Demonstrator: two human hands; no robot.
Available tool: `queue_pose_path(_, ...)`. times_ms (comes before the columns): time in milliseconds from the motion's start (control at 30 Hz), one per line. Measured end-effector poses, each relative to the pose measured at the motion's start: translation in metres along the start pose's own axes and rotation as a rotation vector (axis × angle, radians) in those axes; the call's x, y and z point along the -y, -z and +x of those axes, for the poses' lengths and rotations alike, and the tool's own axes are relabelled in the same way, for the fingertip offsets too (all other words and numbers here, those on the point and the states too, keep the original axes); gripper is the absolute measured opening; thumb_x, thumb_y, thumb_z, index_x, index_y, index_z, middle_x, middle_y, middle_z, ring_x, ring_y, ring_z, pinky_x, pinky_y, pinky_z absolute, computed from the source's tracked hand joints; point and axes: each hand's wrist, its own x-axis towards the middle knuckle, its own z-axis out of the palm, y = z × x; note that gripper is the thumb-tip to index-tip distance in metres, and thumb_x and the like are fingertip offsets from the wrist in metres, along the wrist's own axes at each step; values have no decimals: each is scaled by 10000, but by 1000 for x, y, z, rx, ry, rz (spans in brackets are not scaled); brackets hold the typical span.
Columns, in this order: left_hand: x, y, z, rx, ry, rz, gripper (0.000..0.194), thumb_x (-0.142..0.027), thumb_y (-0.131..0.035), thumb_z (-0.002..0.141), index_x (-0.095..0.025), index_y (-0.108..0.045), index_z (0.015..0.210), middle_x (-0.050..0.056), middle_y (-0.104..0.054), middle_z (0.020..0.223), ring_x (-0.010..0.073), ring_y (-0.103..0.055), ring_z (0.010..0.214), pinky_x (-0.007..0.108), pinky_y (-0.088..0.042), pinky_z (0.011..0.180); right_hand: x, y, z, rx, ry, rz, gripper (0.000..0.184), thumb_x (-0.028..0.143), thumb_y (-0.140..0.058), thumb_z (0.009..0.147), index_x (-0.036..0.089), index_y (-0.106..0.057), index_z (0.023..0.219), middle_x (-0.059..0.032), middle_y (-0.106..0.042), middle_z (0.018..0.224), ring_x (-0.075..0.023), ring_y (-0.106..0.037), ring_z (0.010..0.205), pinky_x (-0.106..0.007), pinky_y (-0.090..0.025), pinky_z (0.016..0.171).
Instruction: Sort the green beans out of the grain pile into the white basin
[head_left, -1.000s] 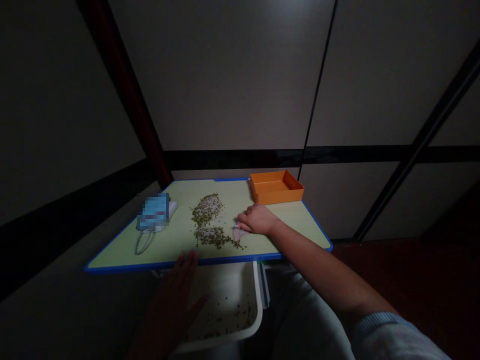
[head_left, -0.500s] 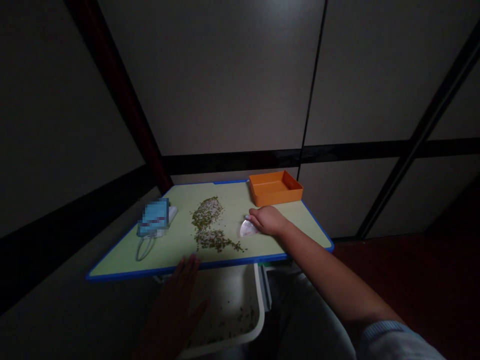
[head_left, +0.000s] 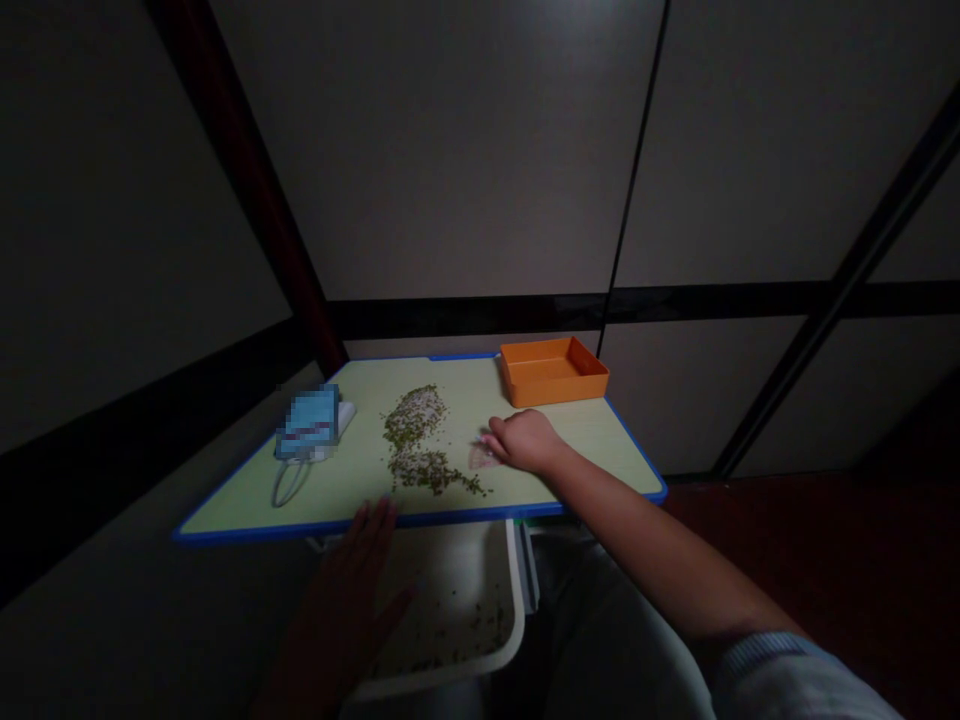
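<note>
My right hand (head_left: pixel 525 440) is closed in a fist over the right half of the table. It grips a clear, half-round plastic piece (head_left: pixel 481 457), shaped like a protractor, partly hidden by the fingers. Left of it lie small green and pale grains, spread in a back heap (head_left: pixel 416 412) and a front heap (head_left: pixel 427 472) that run together. A thin tail of grains points toward my right hand. My left hand (head_left: pixel 352 580) is dim, with fingers stretched out and thumb apart. Its fingertips rest at the table's front edge, and it holds nothing.
An orange open box (head_left: pixel 555 390) stands at the table's back right corner. A blurred blue packet (head_left: pixel 309 420) with a looped cord (head_left: pixel 291 483) lies at the left. Under the blue front edge of the table (head_left: pixel 247 530) is a white bin (head_left: pixel 517 600) with scattered dark bits inside.
My right hand has shifted slightly left with the clear piece, which has tilted and no longer catches the light. The view has moved a little; my left hand stays at the edge.
</note>
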Motion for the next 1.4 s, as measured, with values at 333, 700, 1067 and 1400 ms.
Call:
queue_pose_path(333, 0, 3, 1, -29, -32, 50, 874, -538, -484, 834, -154, -90, 1514, 132, -347, 1522, 302, -361, 1383, 417, -434, 1012, -4, 0, -4, -1, 69, 7, 481, 485, -262, 974, 174, -622, 1041, -119, -736, 900, -246, -686, 849, -297, -400, 676)
queue_pose_path(700, -3, 4, 2, -19, -28, 84, 865, -512, -488, 836, -140, -96, 1511, 142, -364, 1511, 300, -373, 1377, 421, -450, 1001, -9, 2, -10, 9, 80, 7, 463, 482, -279, 974, 185, -632, 1015, -110, -738, 876, -238, -682, 823, -294, -372, 664)
queue_pose_path(1067, -2, 4, 1, 11, -10, 48, 870, -527, -477, 838, -159, -73, 1515, 134, -331, 1528, 292, -334, 1399, 426, -416, 1037, -4, 2, -10, 4, 135, 15, 473, 483, -276, 974, 175, -633, 1003, -113, -735, 839, -235, -680, 777, -289, -332, 619)
queue_pose_path(1400, -1, 5, 0, 16, -20, 52, 866, -535, -479, 839, -146, -98, 1512, 142, -327, 1530, 292, -333, 1400, 418, -419, 1030, -6, 2, -14, 0, 147, 17, 483, 485, -273, 976, 176, -645, 985, -107, -734, 815, -229, -680, 762, -288, -329, 615)
